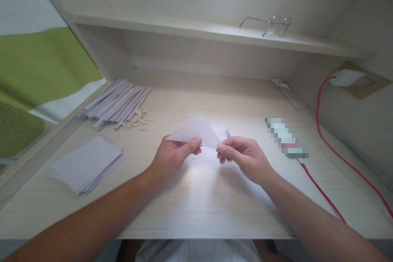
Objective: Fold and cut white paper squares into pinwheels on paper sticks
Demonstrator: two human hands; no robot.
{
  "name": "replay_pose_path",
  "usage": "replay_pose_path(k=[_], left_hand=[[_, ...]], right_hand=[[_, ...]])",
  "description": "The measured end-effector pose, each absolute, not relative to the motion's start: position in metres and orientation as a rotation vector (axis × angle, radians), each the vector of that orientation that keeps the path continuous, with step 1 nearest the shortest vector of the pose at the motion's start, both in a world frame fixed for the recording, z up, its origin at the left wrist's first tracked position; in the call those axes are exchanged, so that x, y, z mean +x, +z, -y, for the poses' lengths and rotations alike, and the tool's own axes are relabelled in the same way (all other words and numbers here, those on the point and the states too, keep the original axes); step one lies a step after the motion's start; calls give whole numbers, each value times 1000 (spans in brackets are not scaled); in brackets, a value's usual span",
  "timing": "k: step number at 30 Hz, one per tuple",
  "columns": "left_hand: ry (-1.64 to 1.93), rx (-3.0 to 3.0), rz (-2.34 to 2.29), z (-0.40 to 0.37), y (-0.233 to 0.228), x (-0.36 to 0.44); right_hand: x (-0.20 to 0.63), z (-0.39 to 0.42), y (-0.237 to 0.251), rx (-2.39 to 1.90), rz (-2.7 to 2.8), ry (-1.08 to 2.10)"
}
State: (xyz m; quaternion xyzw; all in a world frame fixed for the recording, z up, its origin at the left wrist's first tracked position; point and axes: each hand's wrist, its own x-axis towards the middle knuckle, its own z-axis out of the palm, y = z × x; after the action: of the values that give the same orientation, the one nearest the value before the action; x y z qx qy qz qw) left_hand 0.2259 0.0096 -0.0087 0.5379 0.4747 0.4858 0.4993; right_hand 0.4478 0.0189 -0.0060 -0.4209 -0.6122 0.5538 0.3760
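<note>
Between my two hands, above the middle of the desk, a sheet of white paper [196,129] is held up at a slant. My left hand [179,149] grips its left part, thumb on top and fingers underneath. At the right corner, my right hand [241,153] pinches the paper between thumb and fingertips. Behind my right hand lie scissors [226,131], partly hidden by the fingers. To the left rests a stack of white paper sheets [89,163]. Farther back is a pile of narrow paper strips or rolls [115,102], with small pale curled bits [138,119] beside it.
A phone [285,137] lies on the right, with a red cable [322,194] attached. A white charger [346,77] sits in the wall socket. Glasses [278,25] rest on the shelf [184,26]. A folded paper piece [285,90] lies at the back right. A green-and-white curtain [46,61] hangs left.
</note>
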Motion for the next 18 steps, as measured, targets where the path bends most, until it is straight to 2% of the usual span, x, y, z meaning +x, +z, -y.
replay_pose_path(k=[11,18], left_hand=[[1267,1224,-1125,-13,-13,223],[1169,1311,-1106,-10,-13,228]], right_hand=[[452,-22,-5,-1079,1589,1401],[450,-19,-4,-1039,1662,1426]])
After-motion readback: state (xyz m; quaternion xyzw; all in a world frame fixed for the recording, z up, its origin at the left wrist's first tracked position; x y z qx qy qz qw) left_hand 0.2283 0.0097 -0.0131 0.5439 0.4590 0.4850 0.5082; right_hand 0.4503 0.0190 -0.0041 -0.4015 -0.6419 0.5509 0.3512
